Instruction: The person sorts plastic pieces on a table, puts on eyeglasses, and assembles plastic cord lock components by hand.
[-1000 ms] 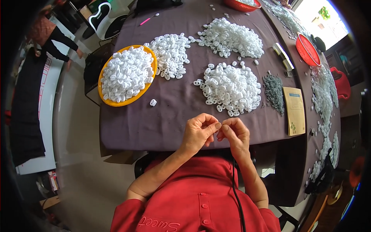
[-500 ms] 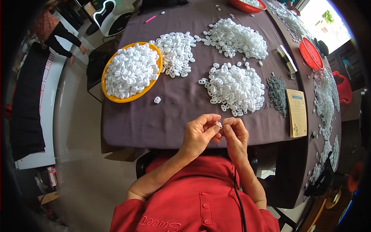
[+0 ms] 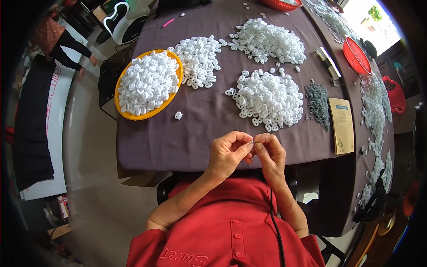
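Working from my remote view, I have the left hand [image 3: 226,153] with thumb and forefinger pinched on a small white piece [image 3: 252,143], held just above the near edge of a cloth-covered desk [image 3: 169,144]. The right hand [image 3: 271,155] meets it fingertip to fingertip, fingers curled in close; whether it also grips the piece, I cannot tell. Both forearms come up past a red shirt [image 3: 209,222], with a black cord [image 3: 277,231] hanging down its front.

Just beyond the hands sits a heap of two-holed white pieces [image 3: 269,100], with a gray heap [image 3: 318,104] of small parts to its right and a tan booklet [image 3: 341,129] near that. A lone white piece [image 3: 178,115] lies to the left, below a yellow plate [image 3: 133,117] piled high with the same kind. A second heap [image 3: 200,62] lies just beside the plate, and a third [image 3: 269,42] farther back. A red basket [image 3: 356,55] stands at right, well apart from the hands. At far left, a person [image 3: 50,33] in dark trousers stands near a white chair [image 3: 110,20].
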`<action>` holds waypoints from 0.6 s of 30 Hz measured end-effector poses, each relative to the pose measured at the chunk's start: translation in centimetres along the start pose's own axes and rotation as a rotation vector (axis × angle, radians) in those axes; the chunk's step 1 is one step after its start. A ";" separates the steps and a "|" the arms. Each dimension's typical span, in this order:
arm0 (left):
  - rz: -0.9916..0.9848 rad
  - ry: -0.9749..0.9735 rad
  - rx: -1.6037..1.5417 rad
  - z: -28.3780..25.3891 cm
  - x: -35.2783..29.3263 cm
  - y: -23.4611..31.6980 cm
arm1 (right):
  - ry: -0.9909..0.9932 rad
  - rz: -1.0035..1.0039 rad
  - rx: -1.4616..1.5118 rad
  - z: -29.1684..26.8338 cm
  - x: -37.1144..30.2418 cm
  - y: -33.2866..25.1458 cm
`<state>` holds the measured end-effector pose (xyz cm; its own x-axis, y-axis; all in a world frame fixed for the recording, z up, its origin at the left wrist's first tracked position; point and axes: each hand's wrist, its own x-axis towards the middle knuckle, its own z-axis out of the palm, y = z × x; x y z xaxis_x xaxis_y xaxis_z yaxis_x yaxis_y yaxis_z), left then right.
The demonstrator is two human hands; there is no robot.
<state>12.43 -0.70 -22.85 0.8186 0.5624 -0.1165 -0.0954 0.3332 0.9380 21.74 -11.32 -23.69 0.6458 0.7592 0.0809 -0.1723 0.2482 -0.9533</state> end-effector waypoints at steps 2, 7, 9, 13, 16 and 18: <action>-0.008 -0.002 0.005 0.0 0.1 0.0 | -0.014 -0.019 -0.054 -0.2 0.0 0.2; 0.006 0.005 0.107 -0.2 0.0 -0.1 | -0.016 -0.084 -0.272 0.2 -0.1 0.0; 0.032 0.021 0.130 -0.2 -0.3 -0.5 | -0.015 -0.131 -0.388 0.1 -0.2 0.4; 0.017 0.043 0.118 -0.6 -0.5 -1.6 | -0.037 -0.064 -0.328 -0.1 -0.3 0.9; -0.033 0.033 0.029 -1.5 0.0 -2.9 | -0.061 -0.075 -0.450 -0.7 0.2 2.0; -0.051 0.047 0.003 -2.4 0.3 -3.4 | -0.092 -0.066 -0.501 -0.8 0.9 1.9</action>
<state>11.66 0.13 -26.81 0.7947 0.5799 -0.1791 -0.0527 0.3598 0.9315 22.57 -10.64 -25.67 0.5713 0.8070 0.1494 0.2591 -0.0046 -0.9658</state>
